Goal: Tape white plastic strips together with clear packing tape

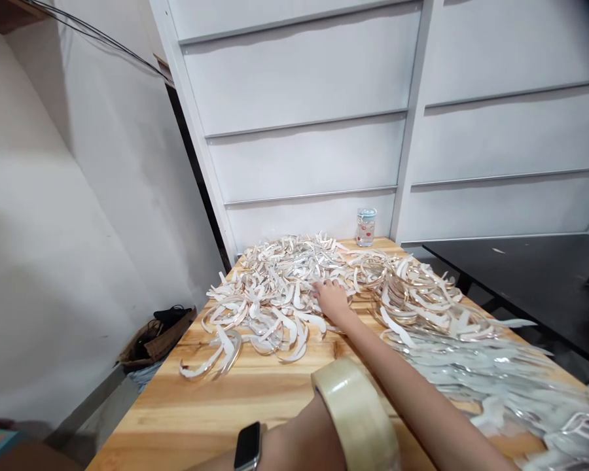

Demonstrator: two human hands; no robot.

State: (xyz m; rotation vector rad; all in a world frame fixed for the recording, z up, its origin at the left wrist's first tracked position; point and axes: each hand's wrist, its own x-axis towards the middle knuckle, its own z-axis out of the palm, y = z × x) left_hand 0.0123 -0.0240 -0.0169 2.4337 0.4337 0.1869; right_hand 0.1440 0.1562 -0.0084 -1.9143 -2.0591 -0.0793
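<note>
A wide roll of clear, yellowish tape is at the bottom centre with my left hand at it; the fingers are hidden by the roll. My right hand reaches forward onto a heap of curved white and clear strips, its thumb apart from the bent fingers. Nothing held shows in that hand. A second heap, of curved strips with golden edges, lies to its right. Nearer, on the right, many long clear-and-white strips lie in layers.
The wooden table narrows toward a white panelled wall. A clear jar with a blue lid stands at its far edge. Beyond the right edge is a black table. An open box sits low on the left.
</note>
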